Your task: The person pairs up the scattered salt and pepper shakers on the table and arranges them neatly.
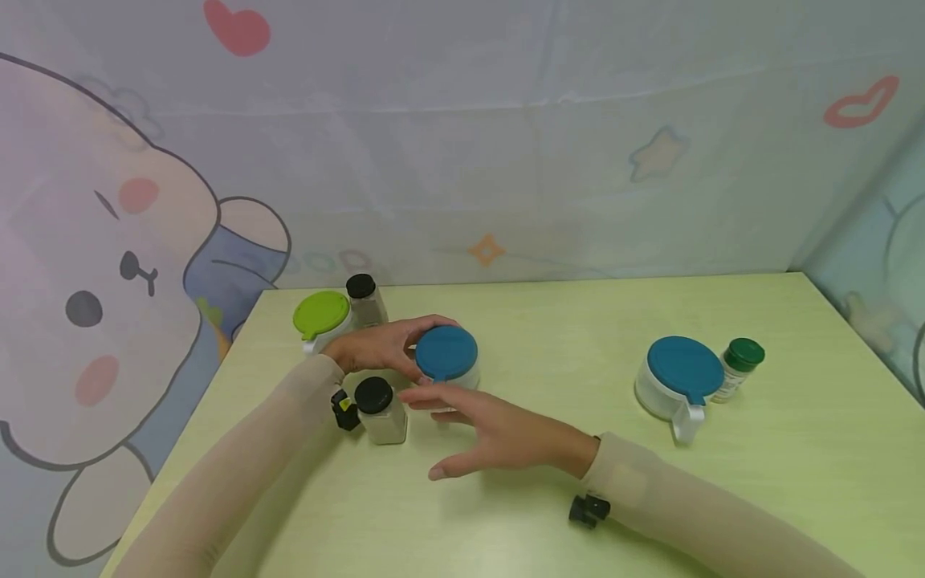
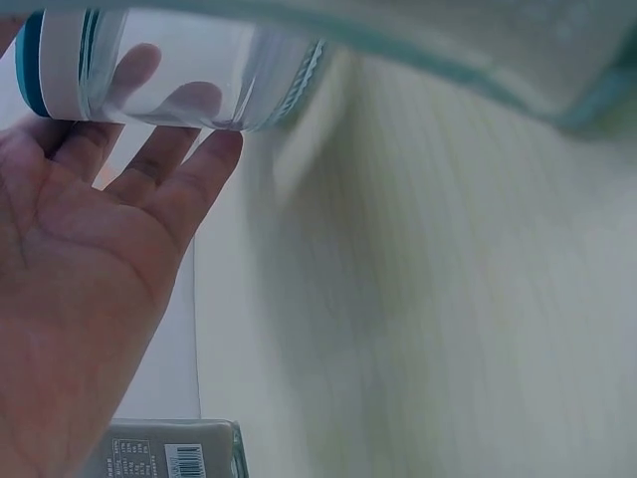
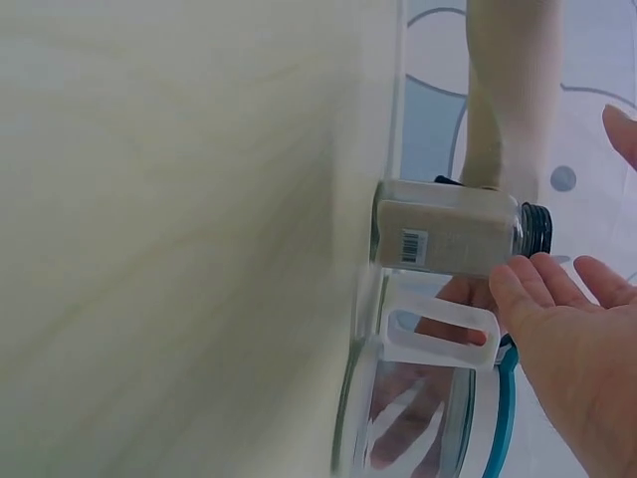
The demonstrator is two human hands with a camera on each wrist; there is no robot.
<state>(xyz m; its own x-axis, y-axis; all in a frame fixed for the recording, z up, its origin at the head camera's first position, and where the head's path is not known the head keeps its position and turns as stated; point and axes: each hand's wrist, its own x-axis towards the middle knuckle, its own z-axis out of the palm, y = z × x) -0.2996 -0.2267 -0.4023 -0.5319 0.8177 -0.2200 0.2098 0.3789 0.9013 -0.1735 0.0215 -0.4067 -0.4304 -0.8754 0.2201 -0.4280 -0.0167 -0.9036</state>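
Observation:
My left hand holds a clear jar with a blue lid, thumb and fingers round its side. Its white handle faces my body; in the right wrist view the jar stands upright on the table. Between my hands is a square glass bottle with a black cap, filled with pale powder. My right hand hovers beside the bottle and the jar, fingers spread and holding nothing. In the left wrist view, the fingers lie against the clear wall of the jar.
Behind my left hand stand a lime-green-lidded jar and another black-capped bottle. Toward the right of the table stand a second blue-lidded jar and a green-capped bottle. A printed cloth hangs along the back.

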